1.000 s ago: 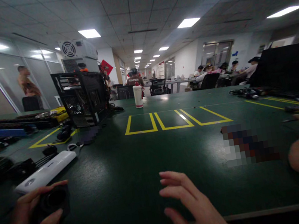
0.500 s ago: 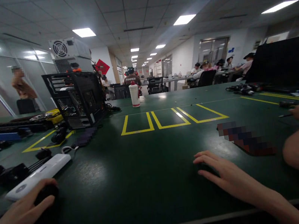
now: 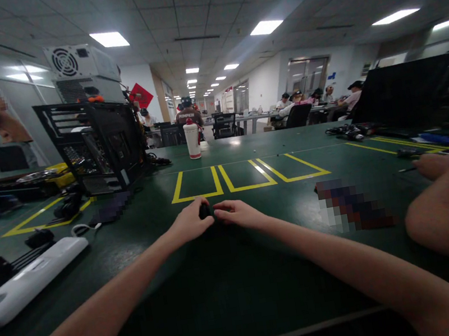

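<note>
My left hand (image 3: 189,220) is wrapped round a small black object (image 3: 204,211) over the green table (image 3: 171,290), just in front of the yellow tape outlines (image 3: 197,197). Close to its right side is my right hand (image 3: 238,213), with its fingers bent toward the black object. A narrow gap shows between the two hands. Whether the right fingers hold anything is hard to make out.
An open black computer case (image 3: 118,142) stands at the back left, near a white power strip (image 3: 33,280). A white cup (image 3: 192,139) stands behind the tape. A blurred-out dark item (image 3: 353,204) and another person's arms (image 3: 447,201) are at the right.
Both hands have moved forward and inward, from opposite sides to the middle. The black object has come along in my left hand. The view has turned slightly right.
</note>
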`<state>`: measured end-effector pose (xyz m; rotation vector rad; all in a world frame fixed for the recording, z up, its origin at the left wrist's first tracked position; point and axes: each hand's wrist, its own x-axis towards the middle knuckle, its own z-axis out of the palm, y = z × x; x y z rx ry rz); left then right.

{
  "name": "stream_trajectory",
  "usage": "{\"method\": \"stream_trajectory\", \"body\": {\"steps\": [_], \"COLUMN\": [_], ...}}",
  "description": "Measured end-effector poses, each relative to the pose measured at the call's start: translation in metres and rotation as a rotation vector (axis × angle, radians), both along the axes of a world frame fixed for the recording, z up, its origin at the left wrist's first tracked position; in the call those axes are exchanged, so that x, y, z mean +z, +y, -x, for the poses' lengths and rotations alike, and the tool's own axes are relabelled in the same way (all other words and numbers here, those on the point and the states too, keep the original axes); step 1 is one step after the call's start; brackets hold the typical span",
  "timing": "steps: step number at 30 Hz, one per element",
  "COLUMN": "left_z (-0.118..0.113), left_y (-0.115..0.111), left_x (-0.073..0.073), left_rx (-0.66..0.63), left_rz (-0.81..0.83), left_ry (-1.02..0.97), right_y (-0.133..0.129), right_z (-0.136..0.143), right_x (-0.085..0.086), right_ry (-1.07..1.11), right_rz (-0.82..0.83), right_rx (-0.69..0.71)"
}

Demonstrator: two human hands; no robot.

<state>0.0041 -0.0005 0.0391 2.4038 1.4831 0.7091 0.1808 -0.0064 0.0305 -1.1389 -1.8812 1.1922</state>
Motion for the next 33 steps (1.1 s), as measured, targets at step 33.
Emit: {"method": "stream_trajectory", "body": {"steps": [33], "left_z": [0.001], "left_y": [0.014], "left_x": [-0.030], "left_rx": [-0.345], "left_rz": [-0.158], "left_ry": [-0.271], "right_y": [0.011], "right_z": [0.007], "right_x": [-0.020], "right_ry": [0.334], "right_rz": [-0.011], "right_rx": [-0.061]}}
